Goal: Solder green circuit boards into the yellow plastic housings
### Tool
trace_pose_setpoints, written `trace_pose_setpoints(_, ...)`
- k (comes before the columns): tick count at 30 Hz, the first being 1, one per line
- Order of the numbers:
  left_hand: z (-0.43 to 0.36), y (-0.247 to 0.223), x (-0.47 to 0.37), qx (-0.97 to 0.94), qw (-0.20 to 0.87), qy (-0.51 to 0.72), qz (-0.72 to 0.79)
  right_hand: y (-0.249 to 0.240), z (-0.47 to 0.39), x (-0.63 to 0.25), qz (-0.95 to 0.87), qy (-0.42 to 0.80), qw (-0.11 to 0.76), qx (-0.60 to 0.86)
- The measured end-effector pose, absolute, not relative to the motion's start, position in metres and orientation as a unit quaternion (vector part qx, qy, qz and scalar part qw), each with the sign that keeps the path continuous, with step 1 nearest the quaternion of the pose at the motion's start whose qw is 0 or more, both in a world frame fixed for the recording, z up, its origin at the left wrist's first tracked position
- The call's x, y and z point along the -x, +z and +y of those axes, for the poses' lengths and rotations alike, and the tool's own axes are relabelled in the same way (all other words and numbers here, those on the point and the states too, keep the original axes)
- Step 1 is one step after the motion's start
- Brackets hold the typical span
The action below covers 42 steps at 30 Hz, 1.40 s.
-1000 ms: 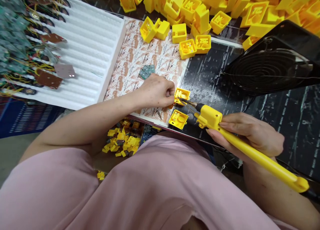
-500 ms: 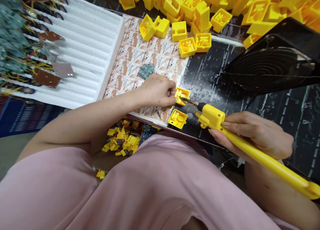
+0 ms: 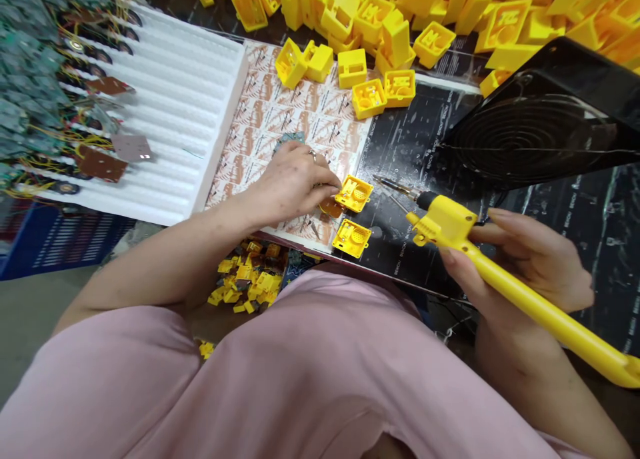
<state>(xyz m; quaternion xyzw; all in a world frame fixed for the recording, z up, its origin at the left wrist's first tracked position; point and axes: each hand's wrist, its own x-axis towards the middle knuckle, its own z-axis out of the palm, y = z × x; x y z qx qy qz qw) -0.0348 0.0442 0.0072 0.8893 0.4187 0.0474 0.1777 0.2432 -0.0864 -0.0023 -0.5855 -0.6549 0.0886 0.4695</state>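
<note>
My right hand (image 3: 525,259) is wrapped round a yellow soldering iron (image 3: 450,220), whose metal tip points left, a little right of the small open yellow case (image 3: 355,193). My left hand (image 3: 295,182) has its thumb and index finger at the left edge of that case, near a brown round piece (image 3: 331,207); whether they pinch anything is hard to make out. A second small yellow case (image 3: 352,238) lies just below, near the table edge. Behind my left knuckles, a green circuit board (image 3: 291,139) is partly hidden.
Many yellow housings (image 3: 353,68) are piled along the back. A black fan (image 3: 520,132) stands at the right. To the left, a white ridged foam tray (image 3: 185,99) bears wired circuit boards (image 3: 30,99). Below the table edge are more yellow parts (image 3: 250,279).
The iron's tip has moved right, out of the upper case. My left hand has shifted left and its fingers have loosened, uncovering the brown piece.
</note>
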Motion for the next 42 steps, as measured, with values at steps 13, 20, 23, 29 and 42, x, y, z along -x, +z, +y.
trace_pose_setpoints(13,0.039,0.003,0.033,-0.880,0.160,0.090,0.437,-0.008,-0.089,-0.246,-0.695,0.066,0.456,0.552)
trace_pose_setpoints(20,0.047,0.000,0.013,-0.877,0.135,0.058,0.458,-0.010,-0.091,-0.235,-0.687,0.075,0.441,0.572)
trace_pose_setpoints(23,0.047,-0.002,0.012,-0.882,0.122,0.054,0.453,-0.014,-0.091,-0.232,-0.695,0.068,0.451,0.556)
trace_pose_setpoints(29,0.047,-0.008,0.008,-0.894,0.055,0.061,0.441,-0.018,-0.085,-0.225,-0.714,0.086,0.487,0.495)
trace_pose_setpoints(42,0.047,-0.012,0.006,-0.913,-0.011,0.054,0.404,-0.001,-0.070,-0.227,-0.802,-0.001,0.407,0.436)
